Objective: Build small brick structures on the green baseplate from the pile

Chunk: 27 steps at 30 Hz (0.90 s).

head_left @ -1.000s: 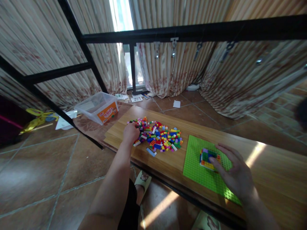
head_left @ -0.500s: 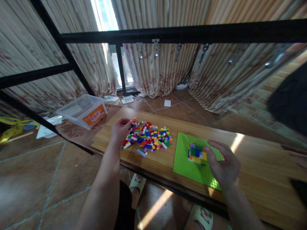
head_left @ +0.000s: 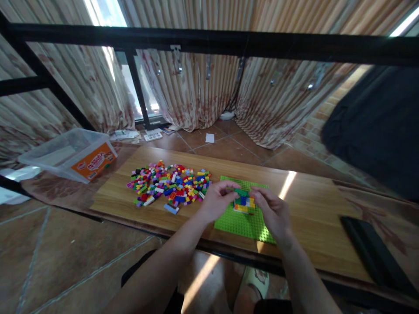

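A green baseplate (head_left: pixel 240 224) lies on a wooden board (head_left: pixel 304 213). On it stands a small multicoloured brick build (head_left: pixel 242 204). My left hand (head_left: pixel 216 200) pinches a small green brick (head_left: pixel 241 192) right over the build. My right hand (head_left: pixel 273 211) is at the build's right side, its fingers curled against it. A heap of loose coloured bricks (head_left: pixel 168 185) is spread on the board to the left of the plate.
A clear plastic box (head_left: pixel 70 155) with an orange label stands on the floor at the left. A black metal frame (head_left: pixel 209 41) crosses above. A dark flat object (head_left: pixel 373 255) lies at the board's right end, with dark cloth (head_left: pixel 379 126) behind. Curtains hang at the back.
My left hand left the brick heap and moved right to the build, now pinching a green brick. My right hand stayed at the build. The view swung to the right.
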{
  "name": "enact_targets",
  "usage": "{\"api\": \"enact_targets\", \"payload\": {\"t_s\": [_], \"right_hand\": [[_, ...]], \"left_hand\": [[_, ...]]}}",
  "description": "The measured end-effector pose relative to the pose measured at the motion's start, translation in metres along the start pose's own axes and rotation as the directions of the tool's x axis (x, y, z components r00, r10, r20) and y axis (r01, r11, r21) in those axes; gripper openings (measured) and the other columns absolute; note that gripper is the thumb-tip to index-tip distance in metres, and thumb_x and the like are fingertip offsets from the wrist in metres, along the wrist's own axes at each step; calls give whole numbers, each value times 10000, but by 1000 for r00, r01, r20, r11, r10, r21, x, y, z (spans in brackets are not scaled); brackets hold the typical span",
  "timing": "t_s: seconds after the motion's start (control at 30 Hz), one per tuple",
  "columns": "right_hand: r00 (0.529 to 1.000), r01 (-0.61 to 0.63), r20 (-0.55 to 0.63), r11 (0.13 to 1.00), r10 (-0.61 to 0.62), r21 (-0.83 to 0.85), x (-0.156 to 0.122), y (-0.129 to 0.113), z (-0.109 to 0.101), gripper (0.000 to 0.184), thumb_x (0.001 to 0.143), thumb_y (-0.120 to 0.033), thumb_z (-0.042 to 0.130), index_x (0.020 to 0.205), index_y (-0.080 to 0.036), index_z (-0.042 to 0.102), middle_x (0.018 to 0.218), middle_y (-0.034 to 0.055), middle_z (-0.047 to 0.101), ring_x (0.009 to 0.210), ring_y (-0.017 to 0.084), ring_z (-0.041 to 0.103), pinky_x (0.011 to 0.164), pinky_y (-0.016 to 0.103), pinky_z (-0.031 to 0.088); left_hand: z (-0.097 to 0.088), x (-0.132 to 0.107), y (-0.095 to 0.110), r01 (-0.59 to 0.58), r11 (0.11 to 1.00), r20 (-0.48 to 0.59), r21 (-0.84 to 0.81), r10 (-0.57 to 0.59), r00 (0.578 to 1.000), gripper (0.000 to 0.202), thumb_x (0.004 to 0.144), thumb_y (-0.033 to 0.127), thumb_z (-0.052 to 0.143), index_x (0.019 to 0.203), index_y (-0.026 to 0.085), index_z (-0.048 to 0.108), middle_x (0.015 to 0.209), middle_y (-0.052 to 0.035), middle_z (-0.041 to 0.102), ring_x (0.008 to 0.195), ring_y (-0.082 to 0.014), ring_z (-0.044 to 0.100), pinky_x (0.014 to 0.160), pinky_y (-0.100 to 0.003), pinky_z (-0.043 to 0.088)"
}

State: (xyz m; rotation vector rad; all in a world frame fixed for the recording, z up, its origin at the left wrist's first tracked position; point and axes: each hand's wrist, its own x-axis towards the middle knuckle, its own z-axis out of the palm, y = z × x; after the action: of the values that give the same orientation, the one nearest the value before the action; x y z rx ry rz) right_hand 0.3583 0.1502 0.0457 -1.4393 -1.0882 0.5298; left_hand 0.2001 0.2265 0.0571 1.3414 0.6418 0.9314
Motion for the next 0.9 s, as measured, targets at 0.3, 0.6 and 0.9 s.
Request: {"api": "enact_targets", "payload": {"t_s": [0.3, 0.6, 0.9], "right_hand": [[998, -38, 57, 995, 32, 97, 4, 9, -10, 281, 744, -394, 719, 961, -215, 726, 873, 37, 732, 797, 186, 664, 756, 372, 561], [991, 115, 97, 952, -91, -283, 6, 25, -25, 209, 822, -370, 608, 904, -225, 734, 911, 49, 716, 821, 192, 661, 770, 379, 560], [985, 152, 125, 931, -117, -331, 6, 22, -19, 186, 815, -350, 611, 878, -236, 744, 926, 54, 672, 830, 184, 643, 746, 340, 561]], "left_hand": [[27, 7, -19, -23, 992, 49, 126, 17, 999, 217, 775, 114, 597, 964, 164, 693, 814, -21, 699, 728, -121, 635, 719, -248, 530], [9, 19, -20, 75, 848, -184, 524, 27, 983, 223, 783, 90, 579, 967, 158, 683, 1034, -65, 718, 919, -171, 659, 872, -306, 515], [15, 18, -31, 85, 819, -115, 567, -23, 993, 195, 828, 210, 579, 980, 158, 690, 978, -70, 729, 848, -169, 668, 822, -298, 523]]}}
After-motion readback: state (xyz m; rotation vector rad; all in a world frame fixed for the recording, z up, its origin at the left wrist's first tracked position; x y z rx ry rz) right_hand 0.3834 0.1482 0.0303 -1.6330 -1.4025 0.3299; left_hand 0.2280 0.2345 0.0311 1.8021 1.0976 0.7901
